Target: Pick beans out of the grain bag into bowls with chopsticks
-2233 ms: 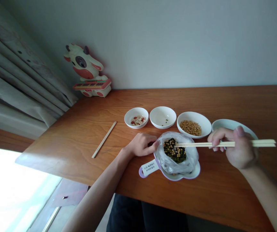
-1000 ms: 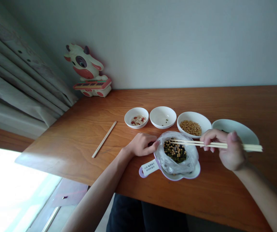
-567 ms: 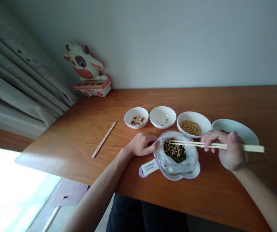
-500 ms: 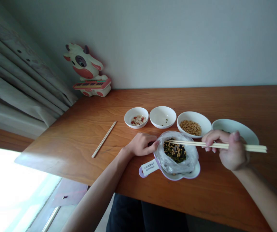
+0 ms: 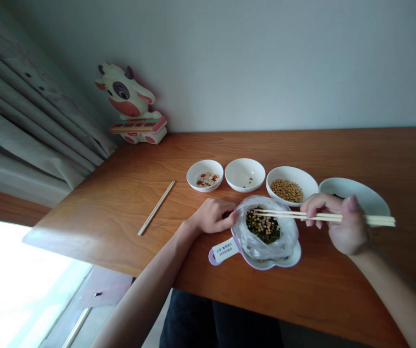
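My right hand [image 5: 347, 224] grips a pair of pale chopsticks [image 5: 289, 214], held almost level. Their tips reach into a clear plastic bag [image 5: 288, 241] filled with mixed small green beans, yellow soybeans and some dark beans [image 5: 264, 227]. The opened bag sits in a shallow white dish with a lilac rim [image 5: 262, 265] and a labelled handle [image 5: 225, 249]. At the bag's left edge is my left hand [image 5: 213, 215], fingers curled and pinching the plastic. Whether a bean is between the chopstick tips is too small to tell.
Behind the bag stand white bowls: one with pale and red pieces [image 5: 205, 166], one with a few green beans [image 5: 244, 166], one with soybeans [image 5: 305, 179], and one partly behind my right hand [image 5: 360, 188]. Spare chopsticks [image 5: 156, 208] and a cow keyboard toy [image 5: 135, 106] are left.
My right hand and the chopsticks have shifted very slightly left, with the tips still in the bag. My left hand stays at the bag's edge.
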`<state>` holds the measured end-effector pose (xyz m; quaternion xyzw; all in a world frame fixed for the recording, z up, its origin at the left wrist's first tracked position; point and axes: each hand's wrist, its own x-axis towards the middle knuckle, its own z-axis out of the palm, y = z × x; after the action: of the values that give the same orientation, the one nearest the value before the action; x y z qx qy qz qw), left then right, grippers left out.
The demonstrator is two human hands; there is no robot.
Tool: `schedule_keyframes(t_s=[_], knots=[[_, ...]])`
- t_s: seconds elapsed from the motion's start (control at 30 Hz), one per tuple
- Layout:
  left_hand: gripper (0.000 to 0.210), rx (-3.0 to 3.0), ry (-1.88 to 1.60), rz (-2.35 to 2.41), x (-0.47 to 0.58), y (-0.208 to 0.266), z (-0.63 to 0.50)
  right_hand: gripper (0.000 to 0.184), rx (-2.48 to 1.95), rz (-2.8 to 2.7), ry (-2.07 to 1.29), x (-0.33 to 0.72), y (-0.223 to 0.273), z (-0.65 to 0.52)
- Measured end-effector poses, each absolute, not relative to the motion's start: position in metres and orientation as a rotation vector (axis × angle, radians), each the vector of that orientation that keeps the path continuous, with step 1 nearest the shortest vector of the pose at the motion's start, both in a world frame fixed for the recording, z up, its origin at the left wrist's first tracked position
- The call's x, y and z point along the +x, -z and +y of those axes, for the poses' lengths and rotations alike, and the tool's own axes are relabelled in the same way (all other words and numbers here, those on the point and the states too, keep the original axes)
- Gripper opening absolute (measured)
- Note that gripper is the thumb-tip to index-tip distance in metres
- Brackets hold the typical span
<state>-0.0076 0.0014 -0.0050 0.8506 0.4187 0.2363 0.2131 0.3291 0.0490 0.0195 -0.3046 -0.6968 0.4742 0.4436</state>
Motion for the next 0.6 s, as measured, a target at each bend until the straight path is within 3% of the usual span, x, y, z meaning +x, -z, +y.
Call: schedule_keyframes(t_s=[0.6], knots=[[0.047,2.353,-0.619,1.172,-0.0088,0.0082,0.0023,0.077,-0.708,-1.645,-1.140,0.3297,-0.0246,0.0507]])
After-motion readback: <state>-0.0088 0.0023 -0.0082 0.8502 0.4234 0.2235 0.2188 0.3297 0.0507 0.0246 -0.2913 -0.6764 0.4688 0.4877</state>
